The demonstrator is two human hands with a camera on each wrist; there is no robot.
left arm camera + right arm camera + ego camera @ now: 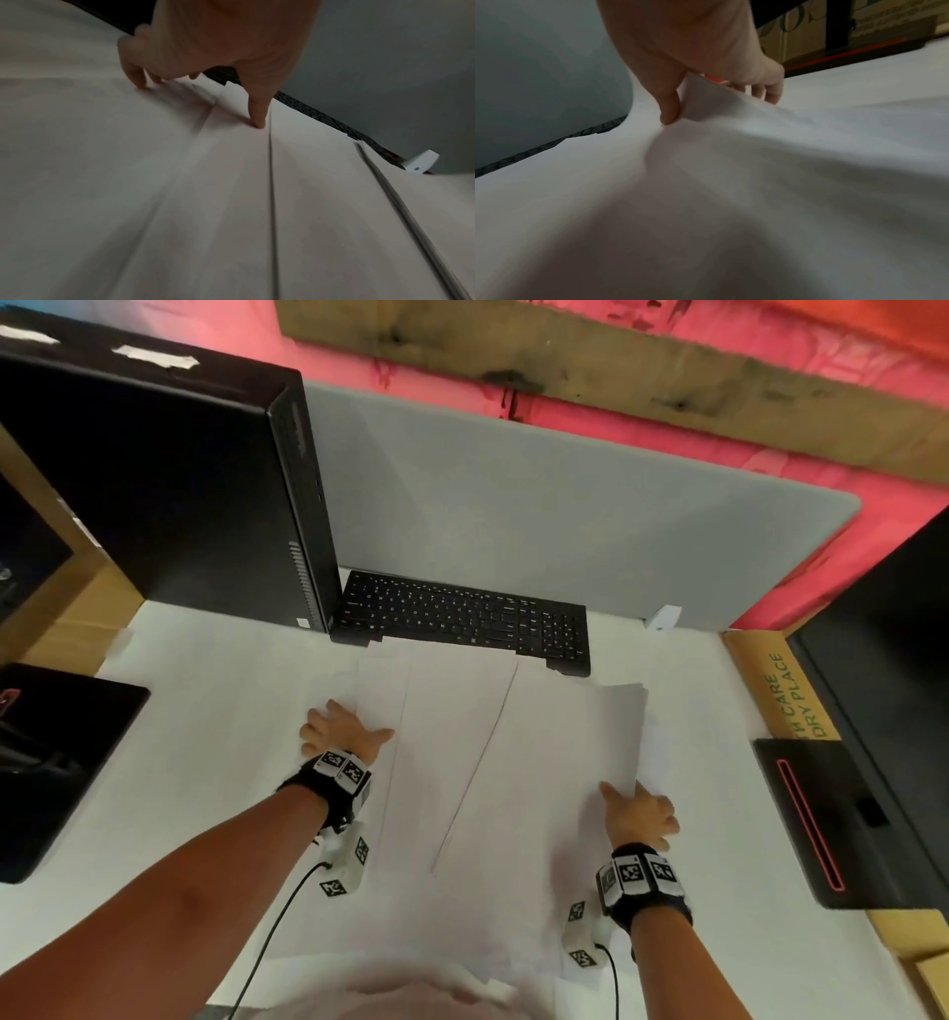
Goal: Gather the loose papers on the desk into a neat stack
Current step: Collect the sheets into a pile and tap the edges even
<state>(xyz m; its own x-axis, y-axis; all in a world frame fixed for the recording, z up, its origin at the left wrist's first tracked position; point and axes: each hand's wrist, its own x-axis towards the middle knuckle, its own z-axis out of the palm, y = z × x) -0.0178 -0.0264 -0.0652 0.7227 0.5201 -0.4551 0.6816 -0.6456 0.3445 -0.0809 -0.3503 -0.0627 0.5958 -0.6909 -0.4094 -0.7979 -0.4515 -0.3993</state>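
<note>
Papers: plain white sheets, no print visible, fanned loosely across the middle of the white surface, overlapping at slightly different angles. Their far edges reach the keyboard and partly overlap its near edge; their near edges run toward the person's body. Edges show as thin dark diagonal lines where one sheet overlies another. White on white, so the outlines are faint and the sheet count cannot be told.

Left hand sits at the fan's left edge, fingers spread. In the left wrist view its fingertips press down on the sheets, the thumb apart from the rest; grip spread, nothing pinched.

Right hand is at the fan's right side. Its grip pinches a few sheets, thumb on top, other fingers beneath, and that right edge is raised off the surface while the rest lies flat.

Tower PC stands left of the keyboard, grey divider behind.
</note>
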